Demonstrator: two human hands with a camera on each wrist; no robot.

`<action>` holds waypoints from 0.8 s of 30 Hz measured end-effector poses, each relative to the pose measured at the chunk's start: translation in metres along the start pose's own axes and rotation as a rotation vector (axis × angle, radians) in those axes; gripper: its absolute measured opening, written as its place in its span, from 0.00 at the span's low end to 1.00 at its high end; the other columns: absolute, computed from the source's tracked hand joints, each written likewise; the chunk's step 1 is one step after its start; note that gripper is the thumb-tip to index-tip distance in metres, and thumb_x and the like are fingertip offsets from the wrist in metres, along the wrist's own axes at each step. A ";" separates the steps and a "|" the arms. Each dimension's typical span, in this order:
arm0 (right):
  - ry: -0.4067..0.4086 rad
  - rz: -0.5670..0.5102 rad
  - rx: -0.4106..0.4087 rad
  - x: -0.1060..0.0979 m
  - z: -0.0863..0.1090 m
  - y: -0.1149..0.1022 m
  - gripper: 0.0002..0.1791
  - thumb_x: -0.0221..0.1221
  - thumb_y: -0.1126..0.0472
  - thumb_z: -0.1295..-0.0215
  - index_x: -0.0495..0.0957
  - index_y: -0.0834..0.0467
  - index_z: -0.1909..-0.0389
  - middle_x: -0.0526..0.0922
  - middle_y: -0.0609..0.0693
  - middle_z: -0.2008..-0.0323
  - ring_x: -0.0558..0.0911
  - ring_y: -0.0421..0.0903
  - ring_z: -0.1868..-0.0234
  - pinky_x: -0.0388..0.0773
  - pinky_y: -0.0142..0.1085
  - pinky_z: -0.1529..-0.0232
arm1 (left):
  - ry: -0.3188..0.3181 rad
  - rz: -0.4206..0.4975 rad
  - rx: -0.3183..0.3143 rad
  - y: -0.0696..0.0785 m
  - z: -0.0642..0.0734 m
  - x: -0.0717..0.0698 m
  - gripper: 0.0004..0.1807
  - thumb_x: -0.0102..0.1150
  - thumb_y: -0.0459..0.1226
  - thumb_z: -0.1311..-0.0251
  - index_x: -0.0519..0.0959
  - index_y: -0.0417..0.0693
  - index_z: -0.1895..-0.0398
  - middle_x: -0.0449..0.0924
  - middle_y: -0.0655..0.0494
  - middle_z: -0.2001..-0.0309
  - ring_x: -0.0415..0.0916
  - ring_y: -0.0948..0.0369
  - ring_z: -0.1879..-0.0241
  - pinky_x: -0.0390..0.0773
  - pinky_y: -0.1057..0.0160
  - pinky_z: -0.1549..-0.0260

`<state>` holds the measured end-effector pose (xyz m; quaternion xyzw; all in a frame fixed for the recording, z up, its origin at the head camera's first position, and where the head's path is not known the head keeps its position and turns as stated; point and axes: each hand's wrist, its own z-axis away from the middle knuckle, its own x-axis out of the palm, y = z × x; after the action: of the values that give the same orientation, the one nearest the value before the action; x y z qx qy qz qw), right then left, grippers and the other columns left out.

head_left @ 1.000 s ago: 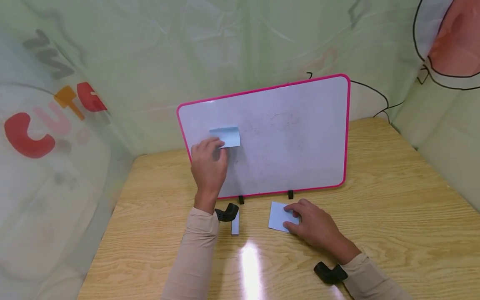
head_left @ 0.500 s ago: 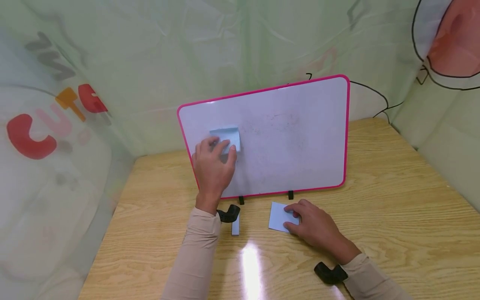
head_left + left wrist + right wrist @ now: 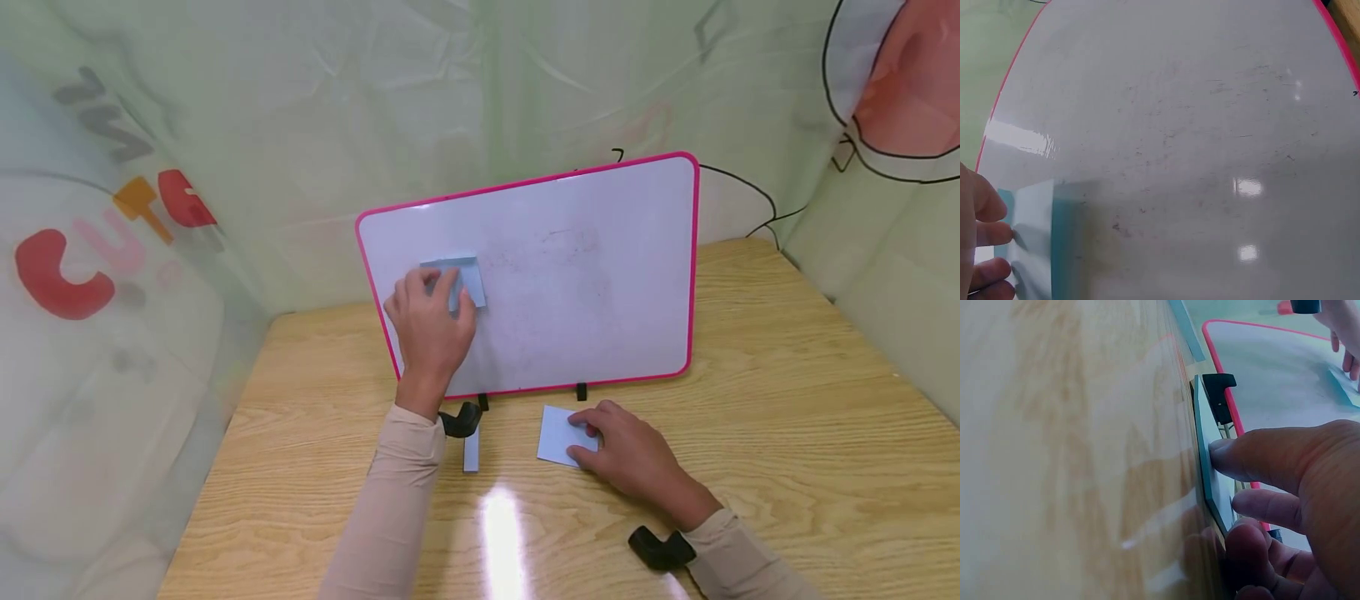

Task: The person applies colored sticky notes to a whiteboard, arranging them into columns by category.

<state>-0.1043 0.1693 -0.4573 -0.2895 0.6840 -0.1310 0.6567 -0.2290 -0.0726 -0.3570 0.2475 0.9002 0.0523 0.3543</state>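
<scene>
The left arm stretches forward and up, its hand bent with fingers loosely parted at a blue note on the whiteboard; whether the tips touch, I can't tell. The right hand lies low, thumb and forefinger apart, pressing the pale-blue pad on the wooden table. A narrow strip lies nearer the left sleeve.

A head-worn camera looks forward and down over the table to the far whiteboard; the left-wrist camera faces it up close; the right-wrist view, low along the table, shares the square blue pad with the head view.
</scene>
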 end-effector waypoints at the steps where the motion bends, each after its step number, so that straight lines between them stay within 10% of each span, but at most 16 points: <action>1: 0.001 0.000 -0.001 0.000 0.000 0.000 0.19 0.71 0.53 0.45 0.85 0.55 0.52 0.73 0.42 0.67 0.72 0.38 0.69 0.70 0.37 0.70 | -0.001 0.001 0.007 0.000 -0.001 0.001 0.17 0.56 0.40 0.35 0.85 0.44 0.49 0.74 0.45 0.50 0.69 0.49 0.48 0.65 0.45 0.48; 24: 0.003 0.007 0.003 0.002 0.000 0.002 0.20 0.71 0.53 0.45 0.85 0.55 0.52 0.72 0.42 0.68 0.70 0.38 0.70 0.68 0.36 0.72 | -0.016 -0.006 0.055 0.010 -0.012 0.006 0.18 0.56 0.41 0.35 0.84 0.48 0.44 0.73 0.46 0.47 0.68 0.49 0.45 0.63 0.44 0.44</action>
<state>-0.1050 0.1699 -0.4596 -0.2857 0.6857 -0.1302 0.6566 -0.2366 -0.0601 -0.3493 0.2551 0.8992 0.0243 0.3547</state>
